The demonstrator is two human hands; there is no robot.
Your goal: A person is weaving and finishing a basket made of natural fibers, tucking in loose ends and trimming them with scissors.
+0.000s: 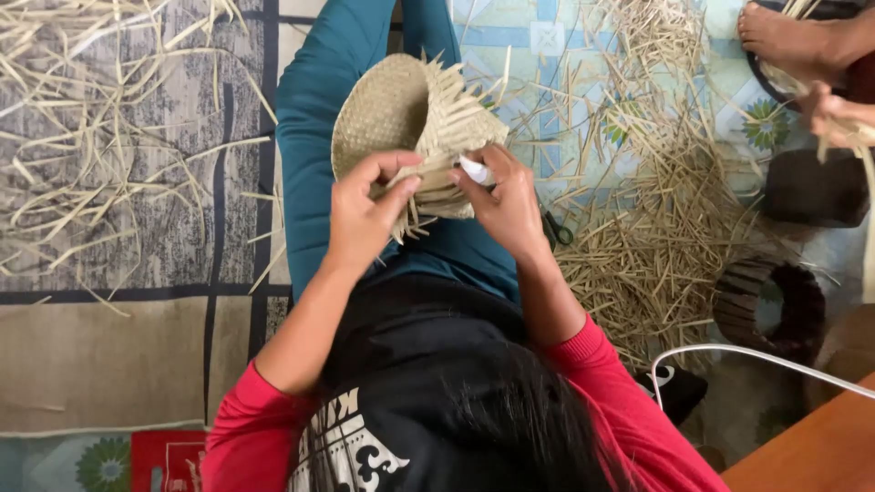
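A half-woven straw basket (401, 118) lay on the lap, loose ends toward both hands: left hand (363, 214) pinched strands, right hand (506, 205) gripped a white tool (474, 170).

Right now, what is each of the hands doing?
Left hand: closed, pinching loose strips at the rim of the woven straw basket.
Right hand: closed on the rim, with a small white object.

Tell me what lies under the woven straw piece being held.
Under the woven straw piece are the person's teal-trousered legs; the patterned mat shows beside them. Both hands, left hand and right hand, cover its lower edge, so that part is hidden.
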